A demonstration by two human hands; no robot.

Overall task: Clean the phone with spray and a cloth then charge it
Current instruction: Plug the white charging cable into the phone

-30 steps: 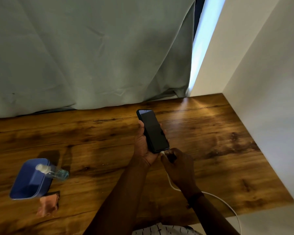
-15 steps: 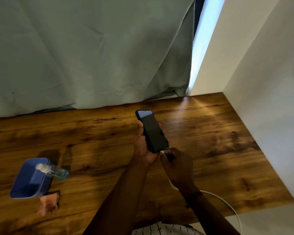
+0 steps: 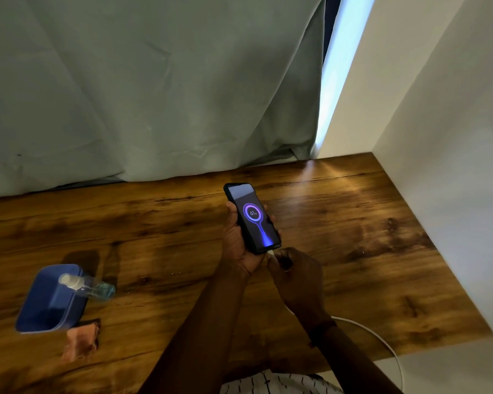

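The wiping looks finished, and the charging step is the one in hand. The phone (image 3: 252, 218) is held up over the middle of the bench (image 3: 353, 251), somewhat toward its back edge, with its top tilted away toward the curtain (image 3: 154, 95). The left hand (image 3: 236, 243) cradles it from behind, thumb along the left side and fingers (image 3: 271, 218) curled round the right edge, clamped on the body. The right hand (image 3: 296, 277) sits just below the phone's bottom edge. Its fingers are together, pinching the white plug (image 3: 271, 253), which meets the port. The cable (image 3: 387, 347) trails from under the right wrist and drops off the front edge of the bench near its right front corner.

I judge the plug to be seated, so the next move calls for the right hand to let go without tugging. The left hand then has to lay the phone flat on a bare part of the bench, with enough slack that the cable does not drag it toward the front edge.

The phone is slim and dark, with a black rim. Its screen is lit, showing a purple-blue ring around a figure that reads about 61. A bright stem runs from the ring down to the bottom edge. The top of the glass catches a pale reflection; smears, if any, are too small to tell.

Near the left front corner the spray bottle (image 3: 88, 287) lies propped on the rim of a blue tub (image 3: 40, 308). The pink cloth (image 3: 81, 338) lies just in front of the tub, well apart from both hands.
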